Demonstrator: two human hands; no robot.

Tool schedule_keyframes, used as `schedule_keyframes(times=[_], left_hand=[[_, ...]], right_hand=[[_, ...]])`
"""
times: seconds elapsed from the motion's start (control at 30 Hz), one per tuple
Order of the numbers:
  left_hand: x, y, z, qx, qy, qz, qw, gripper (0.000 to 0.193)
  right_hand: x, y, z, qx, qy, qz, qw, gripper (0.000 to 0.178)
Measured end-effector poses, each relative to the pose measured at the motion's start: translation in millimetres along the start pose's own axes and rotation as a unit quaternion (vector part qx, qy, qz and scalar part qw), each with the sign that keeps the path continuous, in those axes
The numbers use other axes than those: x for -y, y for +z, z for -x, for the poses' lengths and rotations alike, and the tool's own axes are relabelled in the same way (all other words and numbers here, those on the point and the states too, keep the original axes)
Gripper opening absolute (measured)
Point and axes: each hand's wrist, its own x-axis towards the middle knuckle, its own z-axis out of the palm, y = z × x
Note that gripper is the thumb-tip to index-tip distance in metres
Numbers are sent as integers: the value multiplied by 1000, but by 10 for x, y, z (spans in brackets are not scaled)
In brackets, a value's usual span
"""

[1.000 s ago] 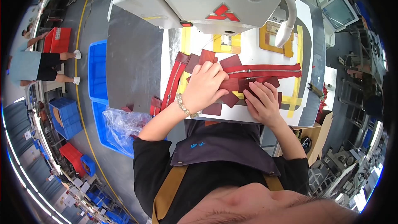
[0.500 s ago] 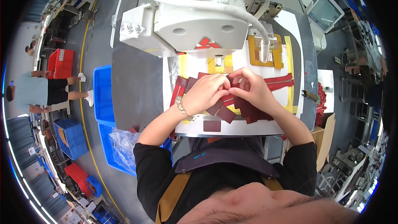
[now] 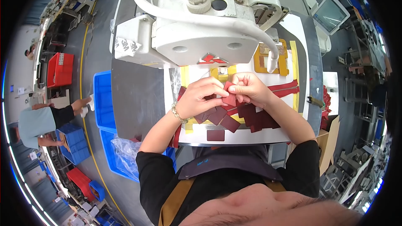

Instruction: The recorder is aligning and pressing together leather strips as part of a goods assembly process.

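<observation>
Between my two hands is a small, flat, dark red leather-like piece (image 3: 229, 95). The fingertips of my left hand (image 3: 202, 97) grip its left side, and my right hand (image 3: 250, 89) pinches its upper right part with the thumb in front. Right under the hands, several maroon rectangular pieces (image 3: 258, 121) lie overlapping on the white work surface. One maroon piece (image 3: 215, 135) lies apart near the front edge. A red zipper strip (image 3: 285, 88) extends to the right from behind my right hand.
A large white sewing machine head (image 3: 205, 37) stands just beyond my hands. Yellow clamp plates (image 3: 273, 58) sit at its right, a screen (image 3: 331, 13) farther right. Blue bins (image 3: 104, 100) stand left of the table, one holding clear plastic. Another person (image 3: 37, 125) bends over a blue crate.
The dark red piece now shows upright between my fingers; before, my closed fingers hid it. My hands have drawn slightly apart. The person at the left has moved nearer and bent to the crate.
</observation>
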Motion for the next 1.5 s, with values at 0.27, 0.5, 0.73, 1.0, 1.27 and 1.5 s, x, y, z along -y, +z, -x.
schedule_keyframes(times=[0.27,0.5,0.73,1.0,1.27,1.5], left_hand=[[100,143,39,-129,-61,60,988,10],[209,158,39,-209,-82,58,973,14],[200,160,48,-186,-108,49,975,12],[201,196,20,-189,-77,24,979,12],[171,194,-7,-200,-77,-17,977,17],[127,132,17,-137,-171,5,976,14]], right_hand=[[-85,162,12,-91,-129,126,979,15],[-165,148,-58,-72,-190,149,968,17],[-209,132,-82,-88,-134,128,979,18],[-201,136,-68,-84,-133,102,982,12],[-200,142,-78,-84,-135,92,983,11],[-209,137,-57,-62,-158,124,978,9]])
